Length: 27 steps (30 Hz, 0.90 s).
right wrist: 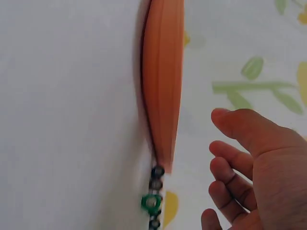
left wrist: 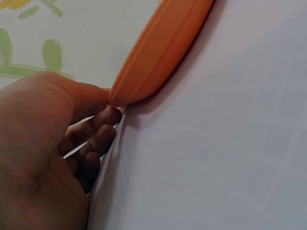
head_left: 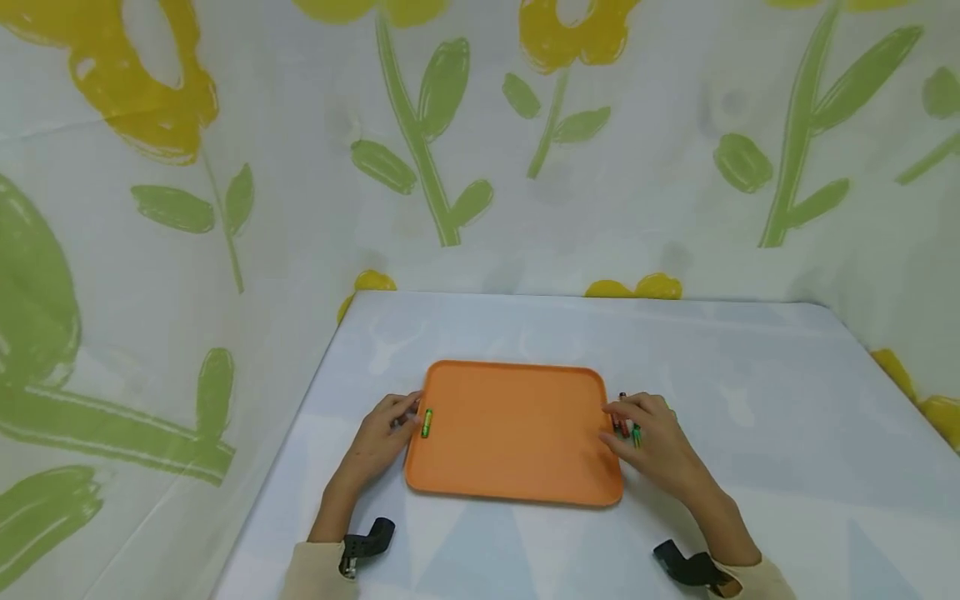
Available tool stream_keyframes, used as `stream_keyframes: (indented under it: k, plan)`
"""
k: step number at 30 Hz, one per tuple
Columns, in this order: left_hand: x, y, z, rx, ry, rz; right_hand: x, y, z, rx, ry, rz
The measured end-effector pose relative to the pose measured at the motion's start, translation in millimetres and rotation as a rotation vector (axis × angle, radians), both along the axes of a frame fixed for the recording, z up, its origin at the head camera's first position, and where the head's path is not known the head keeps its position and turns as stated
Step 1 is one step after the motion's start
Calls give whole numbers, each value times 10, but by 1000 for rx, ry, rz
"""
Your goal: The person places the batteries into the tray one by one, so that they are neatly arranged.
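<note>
An orange tray (head_left: 517, 433) lies on the table, with a small green-yellow cylinder (head_left: 427, 423), battery-like, near its left rim. At that left edge is my left hand (head_left: 381, 446); in the left wrist view its thumb and forefinger pinch the tray's rim (left wrist: 153, 52), other fingers curled below. My right hand (head_left: 660, 442) hovers by the right edge, fingers loosely bent and holding nothing. Several slim dark, red and green cylinders (head_left: 636, 435) lie beside the tray there, partly hidden by that hand. In the right wrist view their round ends, one green (right wrist: 151, 203), show by the rim.
A pale patterned cloth covers the table (head_left: 480, 550). Behind and to the left hangs a white cloth with yellow flowers and green leaves (head_left: 442, 92). Each wrist wears a black camera mount (head_left: 369, 540).
</note>
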State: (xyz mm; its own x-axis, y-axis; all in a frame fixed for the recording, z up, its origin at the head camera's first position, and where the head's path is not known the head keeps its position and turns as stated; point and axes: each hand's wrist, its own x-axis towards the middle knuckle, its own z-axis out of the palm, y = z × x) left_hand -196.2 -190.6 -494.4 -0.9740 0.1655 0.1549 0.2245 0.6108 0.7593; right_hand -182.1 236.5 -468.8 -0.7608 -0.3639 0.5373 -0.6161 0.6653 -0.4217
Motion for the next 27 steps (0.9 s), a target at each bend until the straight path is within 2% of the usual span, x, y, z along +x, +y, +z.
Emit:
stream_keyframes:
  k: [3, 10, 21, 27]
  plan:
    - [18, 13, -5, 5, -7, 15, 4, 115, -14, 17, -21, -31]
    - [37, 28, 19, 20, -41, 14, 15, 298, -90, 34, -175, -48]
    - [18, 38, 23, 16, -41, 22, 83, 382, -67, 50, -184, -59]
    - [16, 42, 14, 21, -56, 28, 108, 446, -41, 105, -257, -112]
